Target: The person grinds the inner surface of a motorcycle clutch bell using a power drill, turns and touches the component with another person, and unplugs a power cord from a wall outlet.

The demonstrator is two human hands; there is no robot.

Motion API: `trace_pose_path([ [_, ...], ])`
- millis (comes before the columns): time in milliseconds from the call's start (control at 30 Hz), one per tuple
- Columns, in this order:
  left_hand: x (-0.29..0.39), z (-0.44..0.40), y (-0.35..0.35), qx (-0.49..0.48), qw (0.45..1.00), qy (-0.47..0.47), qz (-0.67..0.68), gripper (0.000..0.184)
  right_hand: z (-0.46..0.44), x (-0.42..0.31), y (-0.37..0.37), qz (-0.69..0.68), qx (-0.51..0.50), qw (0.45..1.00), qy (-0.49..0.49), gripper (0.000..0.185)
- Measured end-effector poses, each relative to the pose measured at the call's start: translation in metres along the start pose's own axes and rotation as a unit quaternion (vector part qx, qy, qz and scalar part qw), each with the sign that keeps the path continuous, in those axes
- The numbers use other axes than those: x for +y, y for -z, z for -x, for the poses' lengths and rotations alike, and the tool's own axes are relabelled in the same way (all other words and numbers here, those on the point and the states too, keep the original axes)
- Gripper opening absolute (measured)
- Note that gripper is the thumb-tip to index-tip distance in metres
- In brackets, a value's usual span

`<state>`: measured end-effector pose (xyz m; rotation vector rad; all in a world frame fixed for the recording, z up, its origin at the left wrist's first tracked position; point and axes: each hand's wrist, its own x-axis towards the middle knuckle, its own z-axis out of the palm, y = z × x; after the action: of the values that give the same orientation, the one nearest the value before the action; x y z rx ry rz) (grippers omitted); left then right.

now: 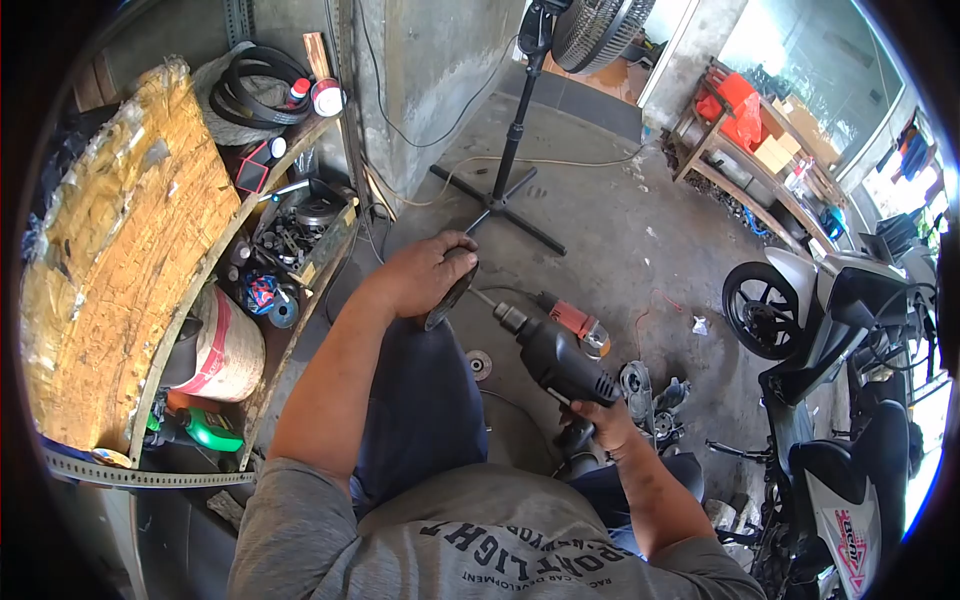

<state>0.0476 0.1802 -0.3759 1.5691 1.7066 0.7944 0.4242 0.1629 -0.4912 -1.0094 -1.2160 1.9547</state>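
Left hand (428, 276) holds one part (449, 304), right hand (604, 424) one drill (555, 356).

Workshop: drill (560, 358) in right hand (605, 425), angle grinder (572, 316) on floor (600, 215) beyond; loaded shelf (246, 208) left of left hand (435, 277); motorcycle (825, 465) rightward.

Daylight fr. R, glare on window (765, 50), floor (600, 195) dimmer, fisheye distort. at edges, blk corners, ctr. fairly sharp
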Motion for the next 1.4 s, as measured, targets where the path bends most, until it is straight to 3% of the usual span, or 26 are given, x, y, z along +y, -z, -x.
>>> trace_pose_path([
  [200,0.005,-0.001,0.000,-0.007,1.000,0.003,-0.001,0.036,0.005,-0.020,-0.018,-0.042,-0.017,0.998,-0.043,0.035],
  [367,0.006,-0.006,-0.002,-0.017,1.000,0.008,-0.024,0.035,0.002,-0.016,-0.009,0.081,0.026,0.996,0.035,0.035],
  [833,0.001,-0.003,-0.003,-0.005,1.000,0.008,0.017,0.034,0.002,-0.026,-0.010,-0.033,-0.025,0.998,-0.053,0.033],
  [1000,0.009,-0.002,-0.001,-0.015,1.000,0.018,-0.004,0.034,0.002,-0.018,-0.012,0.067,0.033,0.997,0.029,0.033],
  [1167,0.002,-0.004,-0.004,-0.002,1.000,-0.011,-0.017,0.034,0.005,-0.017,-0.013,0.073,0.032,0.997,0.011,0.034],
  [1400,0.009,-0.001,0.000,-0.006,1.000,0.018,0.000,0.034,-0.003,-0.012,-0.010,0.032,-0.009,0.999,0.001,0.033],
])
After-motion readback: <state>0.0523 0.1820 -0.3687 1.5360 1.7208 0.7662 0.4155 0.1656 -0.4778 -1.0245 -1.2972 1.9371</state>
